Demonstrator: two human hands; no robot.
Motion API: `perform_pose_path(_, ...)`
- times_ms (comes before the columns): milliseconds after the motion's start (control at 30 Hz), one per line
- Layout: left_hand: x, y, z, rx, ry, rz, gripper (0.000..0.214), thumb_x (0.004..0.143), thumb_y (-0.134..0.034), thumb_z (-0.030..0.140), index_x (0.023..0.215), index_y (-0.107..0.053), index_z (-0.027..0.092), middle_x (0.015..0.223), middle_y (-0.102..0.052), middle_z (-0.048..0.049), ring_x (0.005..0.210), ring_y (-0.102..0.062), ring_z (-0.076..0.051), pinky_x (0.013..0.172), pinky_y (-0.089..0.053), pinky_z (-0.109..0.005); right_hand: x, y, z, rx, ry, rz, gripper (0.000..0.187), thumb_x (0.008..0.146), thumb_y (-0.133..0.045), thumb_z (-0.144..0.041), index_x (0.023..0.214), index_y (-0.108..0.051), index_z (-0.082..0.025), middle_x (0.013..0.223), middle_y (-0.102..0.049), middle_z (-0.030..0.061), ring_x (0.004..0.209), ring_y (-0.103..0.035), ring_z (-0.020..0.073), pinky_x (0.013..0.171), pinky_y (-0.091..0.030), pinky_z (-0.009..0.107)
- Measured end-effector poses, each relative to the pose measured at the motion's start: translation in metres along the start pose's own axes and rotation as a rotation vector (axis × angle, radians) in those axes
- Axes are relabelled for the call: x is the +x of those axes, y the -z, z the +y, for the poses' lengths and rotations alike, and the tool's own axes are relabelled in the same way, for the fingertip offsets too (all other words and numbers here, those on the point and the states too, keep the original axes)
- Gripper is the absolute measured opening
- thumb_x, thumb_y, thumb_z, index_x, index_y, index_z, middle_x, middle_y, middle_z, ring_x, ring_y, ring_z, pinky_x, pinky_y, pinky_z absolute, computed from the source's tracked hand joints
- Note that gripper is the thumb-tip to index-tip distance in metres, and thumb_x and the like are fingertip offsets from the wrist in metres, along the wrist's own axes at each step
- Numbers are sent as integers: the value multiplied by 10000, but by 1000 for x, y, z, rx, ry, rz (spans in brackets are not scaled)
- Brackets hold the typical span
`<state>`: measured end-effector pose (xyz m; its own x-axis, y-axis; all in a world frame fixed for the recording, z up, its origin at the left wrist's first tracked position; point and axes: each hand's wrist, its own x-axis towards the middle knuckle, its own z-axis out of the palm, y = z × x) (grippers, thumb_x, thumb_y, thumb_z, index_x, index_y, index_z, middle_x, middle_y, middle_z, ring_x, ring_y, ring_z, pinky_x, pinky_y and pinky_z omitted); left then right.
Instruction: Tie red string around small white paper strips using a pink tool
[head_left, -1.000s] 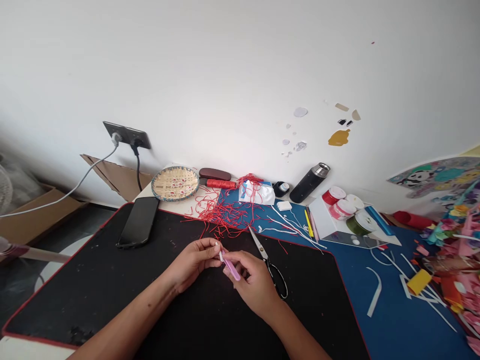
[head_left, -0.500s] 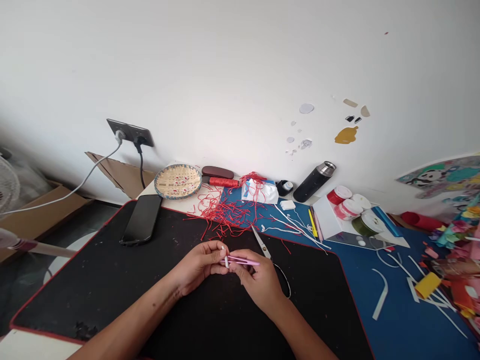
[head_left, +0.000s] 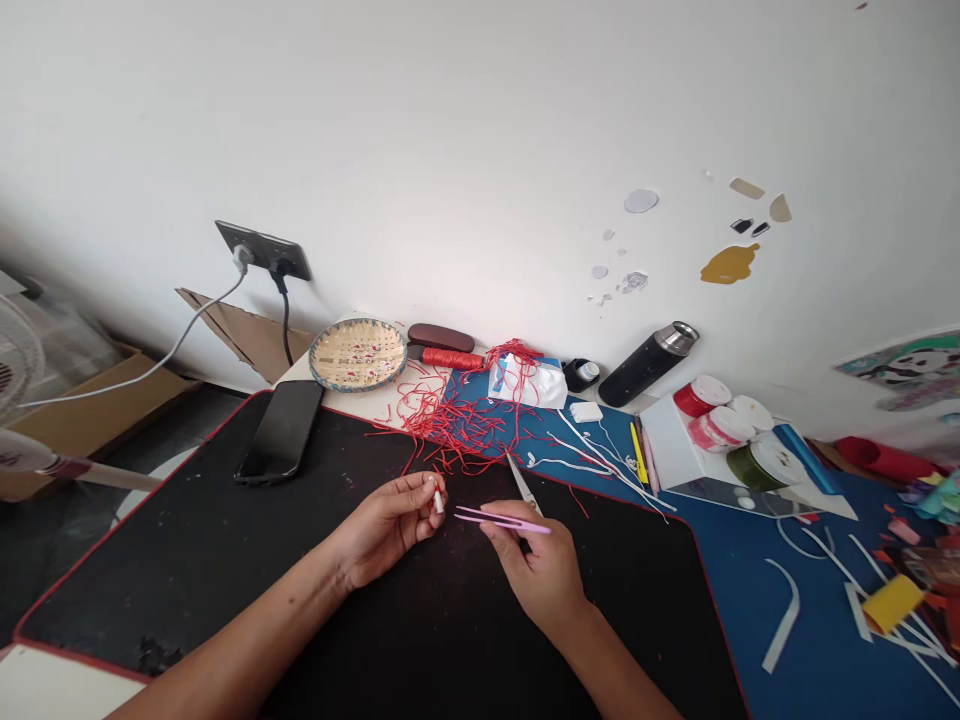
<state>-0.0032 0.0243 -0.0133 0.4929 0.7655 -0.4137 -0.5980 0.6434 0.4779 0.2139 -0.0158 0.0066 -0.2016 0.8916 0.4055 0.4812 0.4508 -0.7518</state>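
Observation:
Between the thumb and fingers of my left hand (head_left: 397,525) is a small white stick-like piece (head_left: 438,500) with a bit of red on it. My right hand (head_left: 536,565) grips pink tweezers (head_left: 499,519), whose two tips point left and stand slightly apart. A short gap separates those tips from the white piece. Both hands are over the black mat (head_left: 360,650). Just beyond my right hand lie scissors (head_left: 523,485), their handles hidden behind it.
A heap of red cord pieces (head_left: 457,425) lies beyond my hands. Behind are a woven basket (head_left: 358,355), a red thread spool (head_left: 452,359) and a black flask (head_left: 649,362). A phone (head_left: 281,432) lies left; ribbon rolls (head_left: 720,428) and paper strips (head_left: 784,615) are right.
My right hand has drawn the tweezers away to the right, off the white piece. My left hand has shifted slightly left, still pinching it. The camera view has turned a little.

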Motion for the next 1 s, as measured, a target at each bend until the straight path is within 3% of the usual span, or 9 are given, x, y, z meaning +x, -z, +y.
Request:
perform_pose_path(133, 0, 0, 0, -54, 29, -10, 234, 723, -913, 176, 853, -743, 79, 719, -657, -38, 588, -612, -98, 526, -504, -150, -1, 3, -5, -34, 119, -4, 141, 1007, -604, -220, 1106, -704, -209, 907, -808, 42, 726, -778, 179, 655, -590, 241)
perform_pose_path(333, -1, 1, -1, -78, 77, -52, 206, 758, -884, 188, 863, -732, 96, 732, -641, -35, 583, -610, -98, 513, -498, -143, 4, 1, -9, -22, 176, 4, 129, 1019, -602, -238, 1111, -688, -209, 922, -814, 50, 732, -784, 185, 650, -592, 249)
perform_pose_path(1000, -1, 0, -4, -84, 117, -65, 192, 772, -874, 178, 854, -725, 89, 729, -646, -33, 574, -624, -91, 538, -510, -146, 10, -2, -15, 20, 179, -27, 160, 1021, -608, -272, 1135, -711, -232, 926, -822, 52, 761, -797, 194, 688, -626, 254)
